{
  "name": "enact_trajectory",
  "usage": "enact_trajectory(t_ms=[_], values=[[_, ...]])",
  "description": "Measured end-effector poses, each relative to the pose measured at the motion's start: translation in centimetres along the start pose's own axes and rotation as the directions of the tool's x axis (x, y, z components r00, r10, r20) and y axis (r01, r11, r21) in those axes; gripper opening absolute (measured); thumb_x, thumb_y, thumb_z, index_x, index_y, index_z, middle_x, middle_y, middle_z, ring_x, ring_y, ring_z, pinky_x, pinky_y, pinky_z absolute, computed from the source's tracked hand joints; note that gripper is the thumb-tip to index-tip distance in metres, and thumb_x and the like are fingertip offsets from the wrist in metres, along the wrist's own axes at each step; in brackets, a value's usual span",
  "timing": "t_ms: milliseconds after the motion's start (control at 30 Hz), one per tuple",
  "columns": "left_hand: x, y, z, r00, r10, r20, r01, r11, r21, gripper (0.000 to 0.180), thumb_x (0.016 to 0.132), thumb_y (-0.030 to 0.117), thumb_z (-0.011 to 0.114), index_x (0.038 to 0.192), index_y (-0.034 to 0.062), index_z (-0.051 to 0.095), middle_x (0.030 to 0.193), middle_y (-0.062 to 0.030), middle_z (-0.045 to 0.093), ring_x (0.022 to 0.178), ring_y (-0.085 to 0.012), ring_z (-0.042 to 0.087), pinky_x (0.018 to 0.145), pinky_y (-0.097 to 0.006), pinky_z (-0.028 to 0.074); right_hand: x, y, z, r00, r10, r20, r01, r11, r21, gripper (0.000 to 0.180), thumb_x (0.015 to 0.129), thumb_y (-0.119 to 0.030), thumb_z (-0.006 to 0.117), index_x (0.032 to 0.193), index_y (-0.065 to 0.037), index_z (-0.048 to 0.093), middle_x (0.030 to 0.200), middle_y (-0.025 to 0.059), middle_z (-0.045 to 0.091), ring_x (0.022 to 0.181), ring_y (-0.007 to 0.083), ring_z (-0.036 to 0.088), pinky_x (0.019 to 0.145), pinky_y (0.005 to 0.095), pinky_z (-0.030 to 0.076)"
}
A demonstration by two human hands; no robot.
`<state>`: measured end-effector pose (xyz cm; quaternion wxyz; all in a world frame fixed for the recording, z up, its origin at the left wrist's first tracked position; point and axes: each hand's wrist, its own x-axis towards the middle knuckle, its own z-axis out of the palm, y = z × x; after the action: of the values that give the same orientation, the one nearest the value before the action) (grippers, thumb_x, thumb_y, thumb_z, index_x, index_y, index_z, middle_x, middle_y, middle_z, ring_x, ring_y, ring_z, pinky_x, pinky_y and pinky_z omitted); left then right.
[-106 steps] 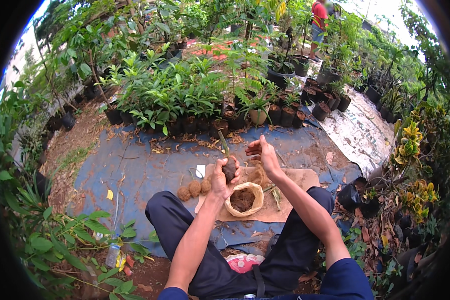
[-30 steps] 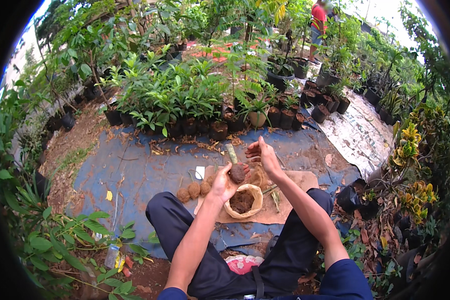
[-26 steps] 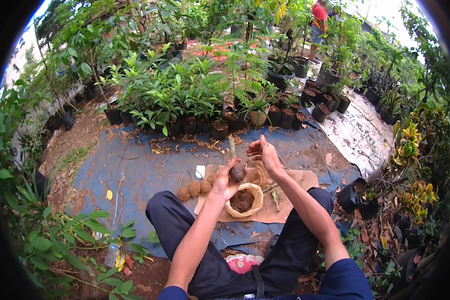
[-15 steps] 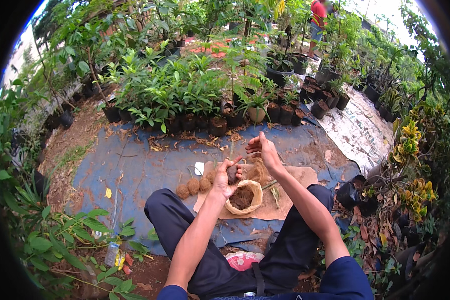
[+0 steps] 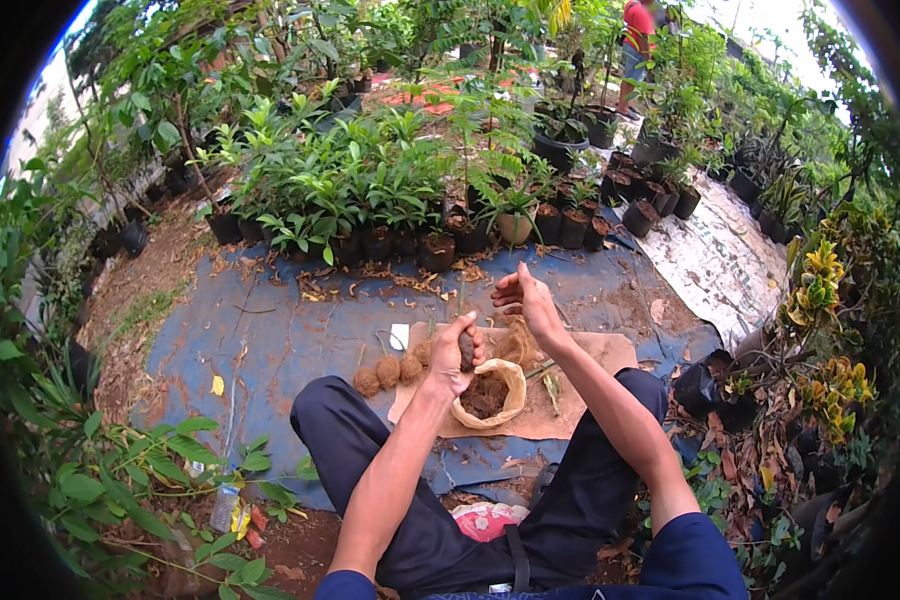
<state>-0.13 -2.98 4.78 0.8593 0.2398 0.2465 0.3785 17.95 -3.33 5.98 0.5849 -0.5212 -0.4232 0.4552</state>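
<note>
Half of the soil ball (image 5: pixel 467 350) hides inside the left hand (image 5: pixel 453 352)'s closed grip; right hand (image 5: pixel 525 300) loosely open.

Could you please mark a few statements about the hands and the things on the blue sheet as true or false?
1. The left hand grips a brown root ball. True.
2. The right hand rests flat on the blue sheet. False: it is raised above the cardboard.
3. An open bag of soil sits on the cardboard. True.
4. The row of finished brown balls lies to the person's right. False: it lies left of the bag.
</note>
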Motion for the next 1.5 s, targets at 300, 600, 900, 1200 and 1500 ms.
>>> enact_trajectory(t_ms=[300, 600, 900, 1200, 1500], values=[[-0.6, -0.1, 0.6, 0.99, 0.044, 0.136, -0.03, 0.995, -0.098, 0.039, 0.089, 0.035, 0.063, 0.11, 0.0027, 0.057, 0.096, -0.0093, 0.063, 0.088, -0.0198, 0.062, 0.077, -0.031, 0.054, -0.1, -0.2, -0.2, 1.0, -0.009, -0.021, 0.009, 1.0, 0.014, 0.058, 0.099, -0.056, 0.031, 0.096, -0.004, 0.058, 0.091, 0.011, 0.067, 0.083, 0.0186, 0.065, 0.075, 0.031, 0.048], [0.1, 0.1, -0.2, 0.995, -0.053, -0.082, 0.043, 0.992, -0.12, 0.032, 0.086, 0.039, 0.068, 0.082, 0.01, 0.054, 0.067, -0.0039, 0.055, 0.052, -0.0134, 0.053, 0.041, -0.019, 0.039, -0.2, -0.2, -0.1, 1.0, -0.001, -0.007, 0.001, 1.0, -0.012, 0.058, 0.099, -0.056, 0.032, 0.096, -0.004, 0.058, 0.091, 0.0104, 0.067, 0.083, 0.0181, 0.065, 0.074, 0.0311, 0.048], [0.8, -0.6, -0.6, 0.99, 0.137, -0.029, -0.136, 0.99, 0.045, 0.043, 0.093, 0.049, 0.053, 0.092, 0.006, 0.055, 0.078, -0.0072, 0.059, 0.066, -0.0163, 0.058, 0.058, -0.027, 0.048, -0.1, 0.0, 0.1, 1.0, 0.009, 0.004, -0.009, 1.0, -0.016, 0.055, 0.099, -0.052, 0.036, 0.098, -0.002, 0.059, 0.092, 0.0107, 0.067, 0.086, 0.0179, 0.064, 0.077, 0.031, 0.048], [2.2, -1.2, -2.1, 0.955, 0.295, -0.025, -0.293, 0.953, 0.072, 0.056, 0.097, 0.054, 0.04, 0.121, 0.0036, 0.049, 0.118, -0.0117, 0.057, 0.114, -0.0208, 0.052, 0.103, -0.034, 0.037, -2.7, 1.2, 3.1, 0.986, 0.067, 0.153, -0.003, 0.923, -0.384, 0.064, 0.089, -0.05, 0.057, 0.116, 0.008, 0.06, 0.109, 0.0222, 0.065, 0.105, 0.0256, 0.062, 0.091, 0.0352, 0.045], [2.1, -2.5, -1.9, 0.88, 0.462, -0.107, -0.381, 0.823, 0.422, 0.069, 0.101, 0.048, 0.032, 0.149, 0.002, 0.011, 0.153, -0.0208, 0.017, 0.142, -0.0266, 0.02, 0.115, -0.036, 0.015, -2.2, 3.4, 3.7, 0.957, 0.277, 0.087, -0.287, 0.945, 0.155, 0.041, 0.081, -0.027, 0.071, 0.104, 0.004, 0.057, 0.094, 0.0118, 0.064, 0.087, 0.0204, 0.066, 0.077, 0.0373, 0.056]])
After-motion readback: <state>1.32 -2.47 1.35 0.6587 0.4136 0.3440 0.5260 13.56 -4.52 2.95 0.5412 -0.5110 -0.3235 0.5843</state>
